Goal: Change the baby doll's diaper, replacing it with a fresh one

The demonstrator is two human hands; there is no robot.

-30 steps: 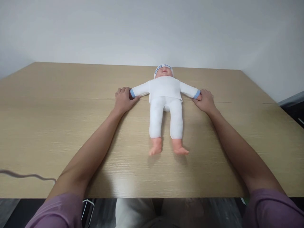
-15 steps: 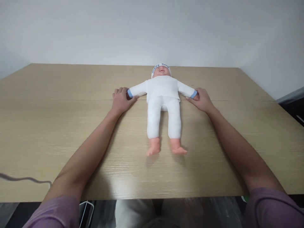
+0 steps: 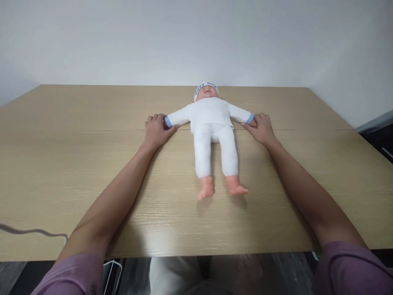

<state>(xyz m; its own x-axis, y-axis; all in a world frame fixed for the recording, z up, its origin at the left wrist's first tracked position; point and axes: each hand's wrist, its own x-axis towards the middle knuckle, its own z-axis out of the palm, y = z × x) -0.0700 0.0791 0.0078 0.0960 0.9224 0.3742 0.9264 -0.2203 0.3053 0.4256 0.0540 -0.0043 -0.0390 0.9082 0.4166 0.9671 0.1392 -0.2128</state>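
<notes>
A baby doll (image 3: 213, 123) in a white suit and white cap lies on its back on the wooden table (image 3: 92, 164), head away from me, arms spread, bare feet toward me. My left hand (image 3: 157, 130) is closed around the doll's hand at the blue cuff on the left. My right hand (image 3: 260, 127) is closed around the doll's other hand at the blue cuff on the right. Both my forearms stretch across the table on either side of the doll's legs.
A grey cable (image 3: 30, 232) lies across the near left corner of the table. A plain white wall stands behind the table's far edge. Something dark (image 3: 380, 139) sits past the right edge. My lap shows below the near edge.
The doll's legs have swung a little to the right and its head has tipped slightly left. Both hands keep hold of the doll's hands, in nearly the same places.
</notes>
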